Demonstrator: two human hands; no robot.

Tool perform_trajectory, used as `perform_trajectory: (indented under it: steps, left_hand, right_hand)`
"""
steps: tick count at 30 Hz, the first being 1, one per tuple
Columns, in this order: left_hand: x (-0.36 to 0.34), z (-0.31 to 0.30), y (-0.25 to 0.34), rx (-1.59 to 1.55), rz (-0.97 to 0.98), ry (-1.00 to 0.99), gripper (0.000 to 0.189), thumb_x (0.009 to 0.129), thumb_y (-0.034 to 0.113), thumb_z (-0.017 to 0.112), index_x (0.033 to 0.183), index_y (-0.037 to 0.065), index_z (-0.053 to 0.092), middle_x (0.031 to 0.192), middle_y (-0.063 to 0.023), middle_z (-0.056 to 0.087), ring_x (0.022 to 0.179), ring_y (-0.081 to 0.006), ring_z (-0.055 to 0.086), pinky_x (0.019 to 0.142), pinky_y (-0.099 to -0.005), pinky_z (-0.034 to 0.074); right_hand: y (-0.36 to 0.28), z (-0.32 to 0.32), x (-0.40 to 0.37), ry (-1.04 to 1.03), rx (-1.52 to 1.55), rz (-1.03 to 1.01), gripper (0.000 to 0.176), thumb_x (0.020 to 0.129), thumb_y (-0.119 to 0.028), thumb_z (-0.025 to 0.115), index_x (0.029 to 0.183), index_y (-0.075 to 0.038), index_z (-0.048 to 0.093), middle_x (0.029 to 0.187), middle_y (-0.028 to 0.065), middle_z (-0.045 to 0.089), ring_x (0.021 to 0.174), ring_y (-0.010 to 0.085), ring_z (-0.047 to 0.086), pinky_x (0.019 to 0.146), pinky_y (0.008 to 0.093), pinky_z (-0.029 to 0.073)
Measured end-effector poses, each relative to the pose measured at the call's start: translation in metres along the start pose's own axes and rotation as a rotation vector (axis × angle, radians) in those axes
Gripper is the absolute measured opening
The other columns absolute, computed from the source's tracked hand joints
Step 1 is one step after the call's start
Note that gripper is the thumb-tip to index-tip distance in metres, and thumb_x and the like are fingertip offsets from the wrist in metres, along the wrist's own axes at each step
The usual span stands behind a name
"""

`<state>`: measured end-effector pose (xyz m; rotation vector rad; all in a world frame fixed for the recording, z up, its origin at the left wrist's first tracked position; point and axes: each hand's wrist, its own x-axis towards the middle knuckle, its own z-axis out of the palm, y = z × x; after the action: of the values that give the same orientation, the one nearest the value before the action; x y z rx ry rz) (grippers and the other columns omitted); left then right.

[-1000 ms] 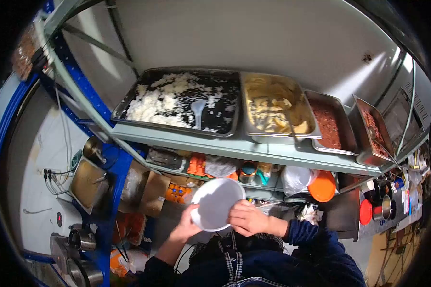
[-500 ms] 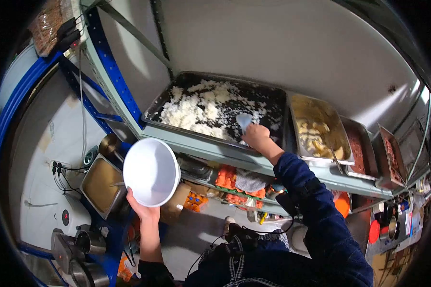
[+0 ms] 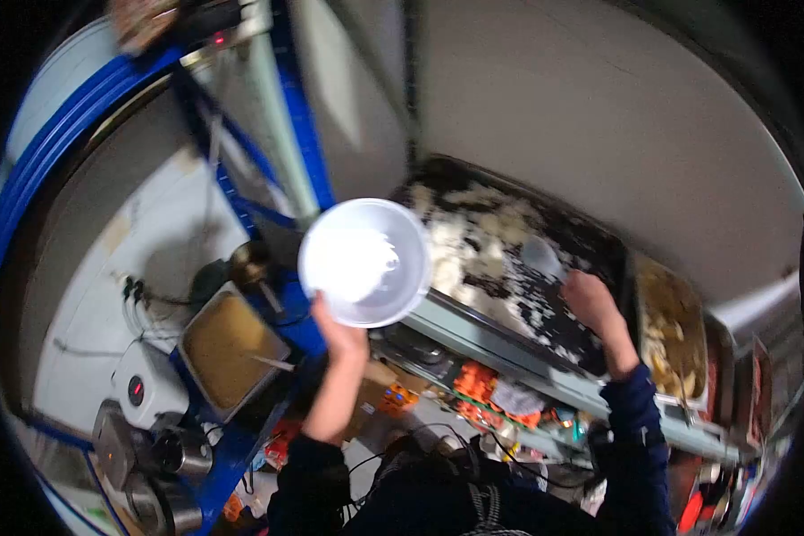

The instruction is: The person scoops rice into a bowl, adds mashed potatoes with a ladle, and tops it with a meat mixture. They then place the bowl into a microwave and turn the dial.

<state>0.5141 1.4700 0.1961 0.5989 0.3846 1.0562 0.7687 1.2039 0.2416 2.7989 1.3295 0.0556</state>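
A white bowl (image 3: 411, 263), its inside facing the camera, is gripped at its lower edge by my left hand (image 3: 338, 332). In front of the bowl's right side lies a big dark tray (image 3: 598, 237) with white rice-like grains (image 3: 451, 259) heaped toward its left and thinly scattered elsewhere. My right hand (image 3: 591, 302) is closed around the handle of a pale rice paddle (image 3: 540, 255) held over the middle of the tray. The handle itself is mostly hidden by the fingers.
Right of the tray stands a metal pan (image 3: 665, 304) with yellowish pieces. At left, a pan of tan contents (image 3: 228, 348) holds a utensil, near a white appliance (image 3: 147, 384) and metal pots (image 3: 165, 509). Blue shelf posts (image 3: 299, 116) rise behind. Orange packages (image 3: 478, 380) sit on a lower shelf.
The view has turned left, so the tray appears farther right. The bowl has come up beside the tray's left end, and the paddle stays over the tray in my right hand.
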Motion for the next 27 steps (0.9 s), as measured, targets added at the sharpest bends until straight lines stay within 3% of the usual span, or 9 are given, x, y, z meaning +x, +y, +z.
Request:
perform_trajectory:
  steps: [5,9,10,11,12,16,19,22,27]
  left_hand:
    - [0.027,-0.01,-0.022,0.042,-0.083,-0.008,0.059,0.087,0.044,0.041,0.13,0.004,0.032,0.13,-0.012,0.039,0.12,-0.0228,0.036,0.101,-0.0375,0.027]
    - [0.049,-0.037,-0.048,0.173,-0.043,-0.056,0.054,0.089,0.039,0.039,0.127,0.001,0.032,0.122,-0.0121,0.039,0.114,-0.0193,0.034,0.099,-0.0313,0.022]
    - [0.041,-0.031,-0.031,0.223,0.016,-0.058,0.052,0.09,0.038,0.039,0.126,0.001,0.032,0.121,-0.0123,0.038,0.115,-0.0196,0.033,0.099,-0.0316,0.022]
    - [0.034,-0.025,-0.019,0.272,0.065,-0.063,0.051,0.09,0.037,0.039,0.125,0.001,0.032,0.12,-0.0125,0.038,0.115,-0.02,0.032,0.099,-0.0319,0.022]
    - [0.039,-0.035,-0.023,0.26,0.072,-0.076,0.051,0.09,0.037,0.039,0.126,0.001,0.031,0.12,-0.013,0.038,0.115,-0.0204,0.032,0.099,-0.0323,0.022]
    - [0.041,-0.049,-0.008,0.344,0.037,-0.076,0.071,0.09,0.046,0.037,0.138,0.002,0.009,0.137,-0.0163,0.023,0.128,-0.0227,0.02,0.105,-0.0331,0.015]
    - [0.039,-0.052,-0.004,0.261,0.096,-0.072,0.065,0.091,0.044,0.036,0.136,0.003,0.014,0.136,-0.0144,0.023,0.127,-0.0212,0.021,0.104,-0.0335,0.016]
    - [0.048,-0.055,-0.012,0.161,0.165,-0.11,0.055,0.092,0.039,0.036,0.131,0.004,0.022,0.128,-0.0118,0.031,0.121,-0.0195,0.027,0.102,-0.0344,0.02]
    - [0.058,-0.054,-0.017,0.216,0.193,-0.102,0.051,0.093,0.037,0.035,0.128,0.002,0.025,0.124,-0.0119,0.034,0.118,-0.0191,0.029,0.1,-0.0323,0.02]
  right_hand:
    - [-0.023,-0.016,0.049,0.217,0.574,-0.104,0.045,0.081,-0.01,0.052,0.125,-0.008,0.043,0.103,0.0218,0.059,0.099,0.0337,0.056,0.084,0.0361,0.043]
    - [-0.025,-0.02,0.09,-0.107,0.354,-0.041,0.035,0.086,-0.021,0.048,0.119,-0.012,0.053,0.109,0.016,0.058,0.102,0.0278,0.057,0.083,0.0337,0.044]
    - [0.0,0.005,0.1,0.015,0.363,-0.259,0.035,0.089,-0.027,0.044,0.118,-0.011,0.054,0.103,0.0174,0.061,0.088,0.0232,0.062,0.075,0.032,0.046]
    - [-0.043,-0.039,0.092,-0.364,0.43,0.19,0.038,0.091,-0.032,0.042,0.117,-0.007,0.055,0.088,0.0158,0.064,0.064,0.0179,0.061,0.063,0.0314,0.046]
    - [-0.015,-0.007,0.1,-0.201,0.539,0.011,0.039,0.091,-0.031,0.041,0.115,-0.004,0.056,0.073,0.0126,0.06,0.045,0.0155,0.051,0.051,0.0301,0.043]
    - [-0.022,-0.025,0.112,-0.339,0.241,0.128,0.028,0.086,-0.014,0.046,0.107,-0.001,0.059,0.07,0.0137,0.061,0.054,0.019,0.057,0.057,0.0319,0.046]
    - [0.023,0.005,0.131,-0.023,0.219,-0.362,0.025,0.082,-0.008,0.052,0.105,0.0,0.059,0.08,0.0109,0.062,0.066,0.0207,0.058,0.066,0.0337,0.046]
    - [0.003,-0.007,0.125,-0.105,0.513,-0.37,0.018,0.079,-0.009,0.058,0.095,-0.002,0.062,0.084,0.0093,0.059,0.076,0.0239,0.056,0.068,0.0352,0.044]
    - [0.011,0.056,0.148,0.295,0.104,-0.836,0.014,0.075,-0.016,0.065,0.079,-0.006,0.056,0.075,0.0118,0.052,0.069,0.032,0.05,0.063,0.0399,0.042]
